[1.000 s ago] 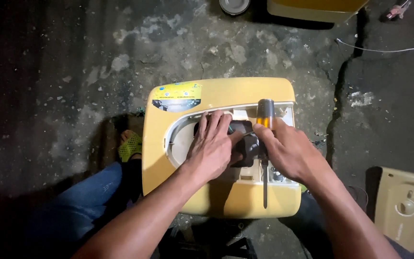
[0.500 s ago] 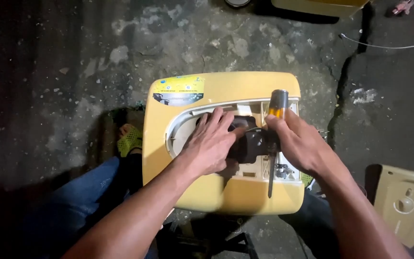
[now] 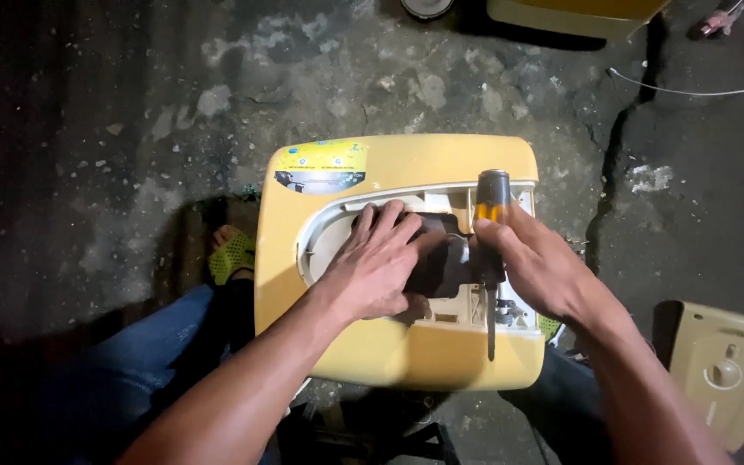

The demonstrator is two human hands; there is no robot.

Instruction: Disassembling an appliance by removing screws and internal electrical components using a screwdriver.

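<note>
I see one yellow plastic housing [image 3: 389, 344] centre-frame. My left hand [image 3: 381, 263] presses fingers flat on its one dark grey block-shaped part [image 3: 443, 258]. Right of that, my right hand [image 3: 536, 263] grips one orange-and-grey-handled screwdriver [image 3: 492, 207].

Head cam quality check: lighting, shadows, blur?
Head view: hard light from above centres on the yellow housing, which is brightly lit, while the concrete floor falls off to near black at the left edge; the left hand and right hand are sharp, with no motion blur; deep shadow under the housing hides what lies there; the screwdriver handle shows a slight sheen.
</note>
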